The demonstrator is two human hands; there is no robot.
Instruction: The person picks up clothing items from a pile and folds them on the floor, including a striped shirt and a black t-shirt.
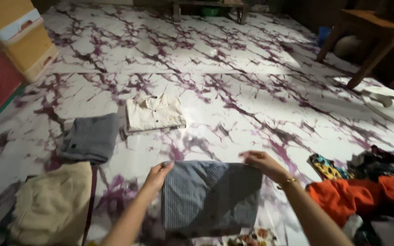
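Observation:
A grey-blue striped garment (210, 196) lies folded flat on the marbled white-and-purple floor (233, 82) in front of me. My left hand (157, 175) pinches its far left corner. My right hand (261, 163), with a gold bracelet on the wrist, holds its far right corner. Both hands press the top edge of the cloth down against the floor.
A folded cream shirt (153, 113) and a folded grey garment (91, 138) lie further out. A beige cloth (53, 205) sits at lower left. A heap of orange, dark and patterned clothes (365, 191) is at right. Yellow boxes (21, 34) stand at far left, wooden furniture (370, 32) at far right.

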